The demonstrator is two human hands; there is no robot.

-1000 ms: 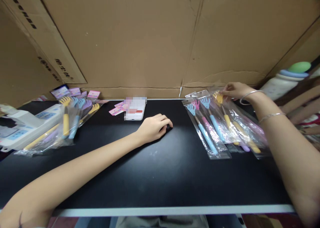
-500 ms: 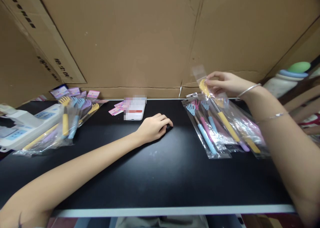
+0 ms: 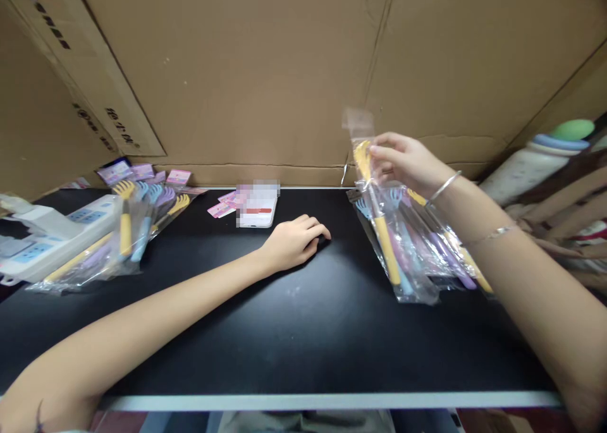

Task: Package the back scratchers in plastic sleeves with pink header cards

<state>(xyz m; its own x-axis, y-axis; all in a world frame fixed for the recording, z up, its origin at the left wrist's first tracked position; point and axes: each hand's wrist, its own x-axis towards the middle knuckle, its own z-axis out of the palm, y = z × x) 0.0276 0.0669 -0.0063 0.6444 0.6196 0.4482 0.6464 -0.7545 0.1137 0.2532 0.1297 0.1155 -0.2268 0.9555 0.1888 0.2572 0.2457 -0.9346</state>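
My right hand (image 3: 403, 161) pinches a yellow back scratcher (image 3: 385, 237) in a clear plastic bag near its claw end. The bag's flap sticks up above the fingers, and the handle hangs down over a pile of other bagged back scratchers (image 3: 422, 231) in blue, pink, purple and yellow. My left hand (image 3: 294, 242) rests on the black table (image 3: 303, 338), holding nothing, its fingers loosely bent and slightly apart. On the left lies a second group of bagged back scratchers (image 3: 142, 224), partly against a white power strip.
A phone (image 3: 258, 215), partly blurred out, lies on pink cards (image 3: 222, 207) at the back. The white power strip (image 3: 57, 234) is at left, more cards (image 3: 142, 170) behind it. Cardboard (image 3: 265, 73) walls the back; a white bottle (image 3: 526, 167) stands right.
My right hand has moved left with the yellow back scratcher, lifting it off the others; it now hangs more upright over the pile's left side. My left hand has stayed in place.
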